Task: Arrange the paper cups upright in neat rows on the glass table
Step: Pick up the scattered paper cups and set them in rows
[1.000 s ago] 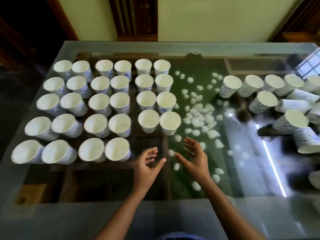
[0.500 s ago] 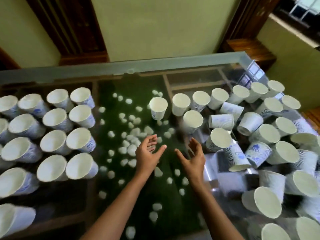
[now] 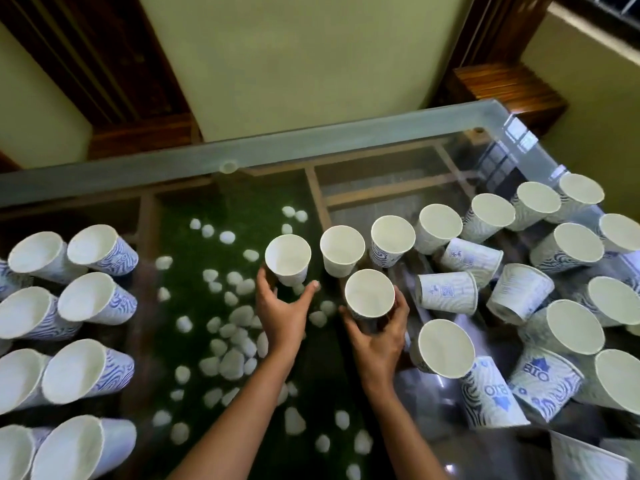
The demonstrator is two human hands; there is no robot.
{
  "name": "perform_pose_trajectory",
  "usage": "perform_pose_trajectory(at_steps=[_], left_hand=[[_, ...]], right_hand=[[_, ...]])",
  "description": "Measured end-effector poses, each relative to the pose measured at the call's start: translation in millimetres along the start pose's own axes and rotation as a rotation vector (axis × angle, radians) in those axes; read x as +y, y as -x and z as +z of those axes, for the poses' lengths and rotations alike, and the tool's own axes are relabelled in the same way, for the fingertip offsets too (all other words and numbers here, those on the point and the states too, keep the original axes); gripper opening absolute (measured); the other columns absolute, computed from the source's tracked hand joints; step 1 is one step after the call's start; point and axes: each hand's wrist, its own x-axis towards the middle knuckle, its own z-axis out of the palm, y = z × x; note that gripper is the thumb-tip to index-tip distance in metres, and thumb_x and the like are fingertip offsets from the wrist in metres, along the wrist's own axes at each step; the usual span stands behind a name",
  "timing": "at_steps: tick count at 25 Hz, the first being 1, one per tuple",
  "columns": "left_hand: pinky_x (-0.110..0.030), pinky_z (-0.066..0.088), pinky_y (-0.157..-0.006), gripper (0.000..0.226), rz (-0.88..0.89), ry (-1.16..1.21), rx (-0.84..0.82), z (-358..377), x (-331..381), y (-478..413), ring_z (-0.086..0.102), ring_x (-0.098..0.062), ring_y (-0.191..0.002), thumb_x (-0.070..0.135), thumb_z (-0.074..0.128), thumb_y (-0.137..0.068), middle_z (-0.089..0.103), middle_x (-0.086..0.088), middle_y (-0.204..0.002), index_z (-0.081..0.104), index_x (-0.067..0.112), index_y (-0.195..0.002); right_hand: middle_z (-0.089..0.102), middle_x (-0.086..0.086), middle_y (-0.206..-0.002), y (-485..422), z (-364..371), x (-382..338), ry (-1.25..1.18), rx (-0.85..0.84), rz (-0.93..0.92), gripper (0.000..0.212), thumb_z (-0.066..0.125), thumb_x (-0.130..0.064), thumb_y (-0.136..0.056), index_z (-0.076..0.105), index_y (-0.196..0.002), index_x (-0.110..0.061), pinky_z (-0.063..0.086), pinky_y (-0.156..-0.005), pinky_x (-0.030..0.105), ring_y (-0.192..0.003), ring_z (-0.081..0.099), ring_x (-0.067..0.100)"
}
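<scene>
White, blue-swirled paper cups (image 3: 86,299) crowd the glass table (image 3: 346,133), rowed at nine o'clock, jumbled at three. The left hand (image 3: 282,310) and right hand (image 3: 375,336), spread and empty a moment ago, now each clasp an upright cup (image 3: 288,259) near the middle.

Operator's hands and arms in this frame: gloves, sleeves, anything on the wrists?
Nothing worn. Left hand and right hand are ungloved, no rings showing. Forearms are uncovered down to the frame's bottom edge: no sleeves, watch or wristbands.

Clasping a paper cup (image 3: 287,259) low in the left hand (image 3: 282,308), wrapping a second cup (image 3: 369,294) in the right hand (image 3: 375,336), forearms stretched forward.
</scene>
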Motion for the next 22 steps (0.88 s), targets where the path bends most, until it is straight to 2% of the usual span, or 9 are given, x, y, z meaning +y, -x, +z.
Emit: perform_pose_trajectory(at_steps=[2,5,9,13,18,20,22], left_hand=[[-0.041,0.041,-0.102,0.091,0.035,0.001,0.042,4.2,3.6,-6.4,0.045,-0.026,-0.124,0.024,0.085,-0.06,0.046,-0.011,-0.137,0.037,0.013,-0.136],[-0.045,0.043,-0.1,0.081,0.082,-0.002,0.041,6.6,10.7,-11.6,0.048,-0.025,-0.12,0.027,0.084,-0.062,0.052,-0.009,-0.13,0.044,0.011,-0.131],[-0.046,0.045,-0.097,0.073,0.122,0.003,0.036,-13.1,5.6,1.3,0.052,-0.024,-0.115,0.029,0.083,-0.063,0.057,-0.009,-0.124,0.049,0.009,-0.125],[-0.038,0.045,-0.097,0.073,0.136,0.006,0.061,-64.5,-12.4,33.5,0.052,-0.022,-0.115,0.027,0.084,-0.062,0.057,-0.009,-0.125,0.05,0.011,-0.125],[-0.044,0.047,-0.096,0.074,0.198,-0.013,0.096,-158.2,-51.1,83.1,0.055,-0.025,-0.112,0.016,0.086,-0.058,0.059,-0.017,-0.121,0.052,0.001,-0.123],[-0.046,0.048,-0.094,0.073,0.206,-0.019,0.101,-193.9,-67.9,103.4,0.056,-0.024,-0.111,0.015,0.086,-0.057,0.059,-0.014,-0.12,0.053,0.0,-0.121],[-0.041,0.048,-0.094,0.071,0.202,-0.032,0.093,-229.3,-84.5,124.4,0.057,-0.019,-0.109,0.022,0.086,-0.057,0.06,-0.005,-0.12,0.055,0.006,-0.119]], right_hand=[[0.052,0.011,-0.127,1.4,0.9,0.8,-0.004,0.001,-0.015,0.078,0.084,-0.014,-0.063,0.042,-0.129,-0.006,0.042,-0.101,0.05,-0.119,0.051,0.026],[0.053,0.011,-0.122,5.3,-0.8,-2.8,0.011,-0.012,-0.055,0.072,0.082,-0.01,-0.065,0.044,-0.126,-0.006,0.045,-0.099,0.047,-0.114,0.054,0.027],[0.052,0.013,-0.124,21.1,-5.3,-10.6,-0.038,-0.094,-0.04,0.07,0.081,-0.008,-0.066,0.045,-0.126,-0.009,0.047,-0.098,0.03,-0.116,0.053,0.025],[0.052,0.006,-0.126,57.9,-11.2,-18.9,0.023,-0.204,-0.038,0.072,0.082,-0.014,-0.067,0.043,-0.127,-0.014,0.047,-0.097,0.047,-0.115,0.054,0.023],[0.053,0.002,-0.126,130.2,-19.0,-25.3,0.102,-0.32,-0.083,0.073,0.082,-0.025,-0.067,0.042,-0.128,-0.019,0.048,-0.095,0.048,-0.114,0.055,0.019],[0.053,0.001,-0.127,161.4,-21.7,-26.8,0.116,-0.38,-0.095,0.075,0.081,-0.03,-0.067,0.04,-0.129,-0.022,0.049,-0.094,0.046,-0.115,0.055,0.018],[0.053,0.001,-0.128,194.1,-22.0,-27.1,0.119,-0.438,-0.107,0.076,0.081,-0.031,-0.066,0.041,-0.129,-0.019,0.05,-0.093,0.045,-0.115,0.055,0.018]])
